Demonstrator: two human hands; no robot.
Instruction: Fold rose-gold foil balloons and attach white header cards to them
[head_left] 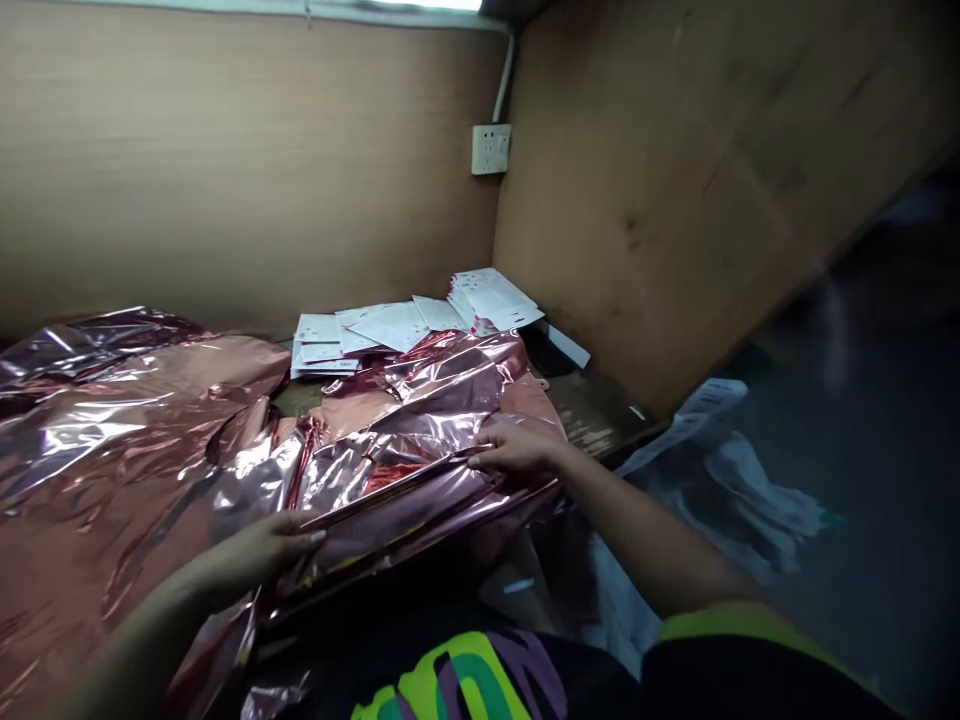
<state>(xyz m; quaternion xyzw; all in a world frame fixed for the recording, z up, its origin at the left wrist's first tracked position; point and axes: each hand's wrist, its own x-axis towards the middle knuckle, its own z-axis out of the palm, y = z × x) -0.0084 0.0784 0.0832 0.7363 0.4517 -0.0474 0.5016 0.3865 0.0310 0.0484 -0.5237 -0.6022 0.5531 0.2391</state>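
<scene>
A stack of shiny rose-gold foil sheets [405, 480] lies at the near edge of a wooden desk. My left hand [259, 550] grips the stack's near left corner, fingers closed over the edge. My right hand [517, 445] pinches the stack's right end, thumb and fingers pressed on the foil. A larger crumpled heap of the same foil [112, 430] spreads across the left of the desk.
Piles of white printed cards [405, 325] lie at the back of the desk near the corner. Wooden panels [675, 200] wall the desk at the back and right; a wall socket [490, 149] sits in the corner. White plastic bags [735, 480] lie on the floor at right.
</scene>
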